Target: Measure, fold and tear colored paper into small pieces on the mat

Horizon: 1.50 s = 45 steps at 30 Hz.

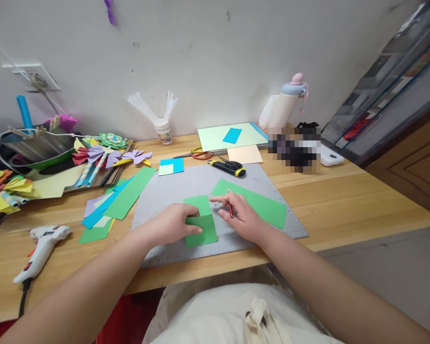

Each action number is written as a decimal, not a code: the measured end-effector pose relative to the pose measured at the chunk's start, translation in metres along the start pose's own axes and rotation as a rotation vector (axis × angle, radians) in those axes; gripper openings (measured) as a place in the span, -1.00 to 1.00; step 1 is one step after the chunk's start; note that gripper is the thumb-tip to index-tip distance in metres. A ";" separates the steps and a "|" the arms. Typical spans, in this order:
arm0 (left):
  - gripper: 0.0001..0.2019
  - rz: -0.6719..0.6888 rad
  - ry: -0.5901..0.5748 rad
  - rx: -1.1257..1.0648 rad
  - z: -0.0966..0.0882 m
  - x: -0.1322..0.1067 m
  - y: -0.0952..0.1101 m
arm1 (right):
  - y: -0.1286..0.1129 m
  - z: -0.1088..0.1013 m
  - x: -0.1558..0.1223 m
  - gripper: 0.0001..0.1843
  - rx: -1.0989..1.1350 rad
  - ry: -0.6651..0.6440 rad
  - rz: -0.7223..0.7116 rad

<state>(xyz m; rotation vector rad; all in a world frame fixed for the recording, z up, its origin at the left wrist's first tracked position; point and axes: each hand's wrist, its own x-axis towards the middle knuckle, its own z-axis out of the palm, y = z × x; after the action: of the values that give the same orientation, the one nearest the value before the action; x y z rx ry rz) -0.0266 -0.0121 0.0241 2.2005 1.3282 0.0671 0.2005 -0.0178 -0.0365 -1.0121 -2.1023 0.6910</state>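
1. Green paper (203, 234): on grey mat (189, 179), close to the mat's near edge, left of its middle. Near part stands up as a flap over the rest; can't tell if it's one folded sheet or two pieces.
2. Left hand (174, 223): thumb and fingers clamped on that flap, thumb on the near side.
3. Right hand (242, 217): red pen (231, 210) gripped between thumb and fingers. Index finger stretched out toward the paper's right edge; can't tell if it touches.
4. Second green sheet (268, 208): on the mat, slanting toward its right edge, partly behind right hand.
5. Mat sits at the middle of the wooden tabletop (318, 200), by the near edge.
6. Black-and-yellow cutter (227, 168): across the mat's far edge, black scissors (233, 164) just beside it.
7. Left of mat: overlapping strips, green strip (131, 196) on top, its end over the mat's left edge, blue strip (105, 208) next to it.
8. Glue gun (43, 251): toward the tabletop's near left corner, cord downward.
9. Far edge of tabletop, by the wall: paper cup (163, 131), upright, white straws (143, 106) fanned out in it.
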 end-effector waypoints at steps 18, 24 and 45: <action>-0.50 -0.382 0.589 -0.225 0.032 -0.049 -0.038 | -0.004 -0.009 -0.007 -0.75 0.255 0.014 0.496; -0.66 -0.029 0.584 0.300 0.047 -0.043 -0.032 | -0.006 -0.003 -0.008 -0.83 0.097 0.012 0.500; -0.52 -0.094 0.222 0.497 0.055 -0.038 -0.013 | -0.002 0.000 -0.017 -0.87 -0.418 -0.076 0.572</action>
<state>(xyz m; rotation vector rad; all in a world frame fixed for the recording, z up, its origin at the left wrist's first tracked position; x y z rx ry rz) -0.0383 -0.0628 -0.0193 2.5920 1.7167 -0.0631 0.2074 -0.0328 -0.0409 -1.8870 -2.0730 0.5646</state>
